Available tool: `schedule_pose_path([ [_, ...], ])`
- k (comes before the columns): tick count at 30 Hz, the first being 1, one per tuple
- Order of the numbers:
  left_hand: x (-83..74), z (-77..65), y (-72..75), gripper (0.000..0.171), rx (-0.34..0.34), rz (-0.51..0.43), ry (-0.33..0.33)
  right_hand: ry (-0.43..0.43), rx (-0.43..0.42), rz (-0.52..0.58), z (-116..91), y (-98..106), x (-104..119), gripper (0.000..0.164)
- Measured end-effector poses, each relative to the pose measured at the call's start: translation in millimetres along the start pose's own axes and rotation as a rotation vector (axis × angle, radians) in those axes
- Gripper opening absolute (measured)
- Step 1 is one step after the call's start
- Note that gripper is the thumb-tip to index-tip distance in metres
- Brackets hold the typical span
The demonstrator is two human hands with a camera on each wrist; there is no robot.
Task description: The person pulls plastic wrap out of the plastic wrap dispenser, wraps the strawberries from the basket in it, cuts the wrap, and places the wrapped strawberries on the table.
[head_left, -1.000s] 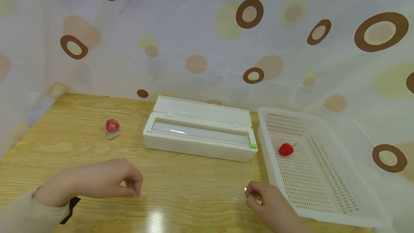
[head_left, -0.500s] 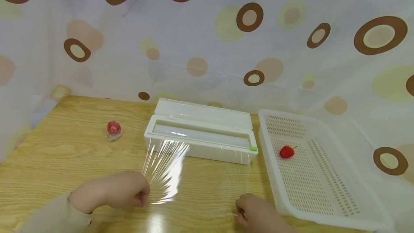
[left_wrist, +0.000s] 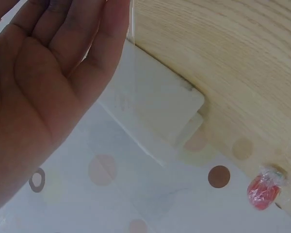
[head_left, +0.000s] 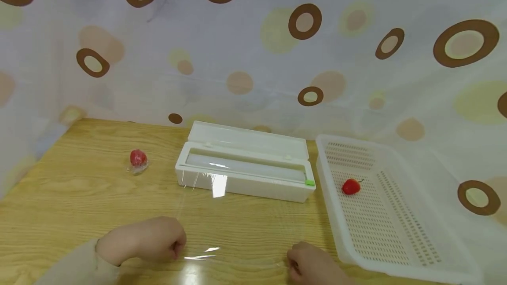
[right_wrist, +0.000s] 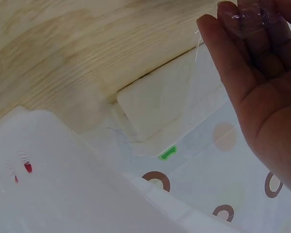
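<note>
A clear sheet of plastic wrap [head_left: 237, 228] stretches from the white wrap dispenser box [head_left: 241, 184] toward the front of the table. My left hand [head_left: 148, 240] pinches its near left corner, and my right hand [head_left: 317, 265] pinches the near right corner; in the right wrist view the film bunches at the fingertips [right_wrist: 227, 10]. The dispenser's lid [head_left: 247, 140] stands open at the back, with the wrap roll [head_left: 245, 166] inside. A green slider [head_left: 309, 183] sits at its right end.
A white perforated basket [head_left: 342, 232] stands at right with a red fruit [head_left: 351, 186] in it, stem showing. At left on the wooden table [head_left: 79, 179] lies a red fruit wrapped in film [head_left: 138, 158]. A patterned cloth [head_left: 245, 47] hangs behind.
Both hands have come nearer to the front edge, drawing the film out of the dispenser. The left hand also shifted rightward. The film's creases near the left have smoothed.
</note>
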State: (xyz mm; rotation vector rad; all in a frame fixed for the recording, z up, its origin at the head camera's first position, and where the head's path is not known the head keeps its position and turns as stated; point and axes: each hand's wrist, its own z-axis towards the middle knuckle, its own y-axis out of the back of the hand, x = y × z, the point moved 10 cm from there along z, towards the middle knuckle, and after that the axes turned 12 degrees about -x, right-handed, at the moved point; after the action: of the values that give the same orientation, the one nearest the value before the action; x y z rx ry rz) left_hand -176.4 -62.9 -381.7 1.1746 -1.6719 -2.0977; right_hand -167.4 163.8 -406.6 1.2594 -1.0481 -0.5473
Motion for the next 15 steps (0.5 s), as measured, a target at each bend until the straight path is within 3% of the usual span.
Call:
schedule_pose_path([
  [7, 3.3, 20.4, -14.3, 0.019, 0.022, -0.071, -0.029, -0.016, -0.048, -0.014, -9.8, 3.1, -15.7, 0.013],
  [13, 20.3, 9.8, -26.6, 0.018, 0.044, -0.151, 0.031, -0.033, -0.087, -0.097, -0.6, -7.7, -16.3, 0.012],
  [15, 25.8, 4.7, -27.0, 0.021, 0.044, -0.230, 0.083, -0.035, -0.104, -0.150, 2.7, -8.2, -14.0, 0.012],
])
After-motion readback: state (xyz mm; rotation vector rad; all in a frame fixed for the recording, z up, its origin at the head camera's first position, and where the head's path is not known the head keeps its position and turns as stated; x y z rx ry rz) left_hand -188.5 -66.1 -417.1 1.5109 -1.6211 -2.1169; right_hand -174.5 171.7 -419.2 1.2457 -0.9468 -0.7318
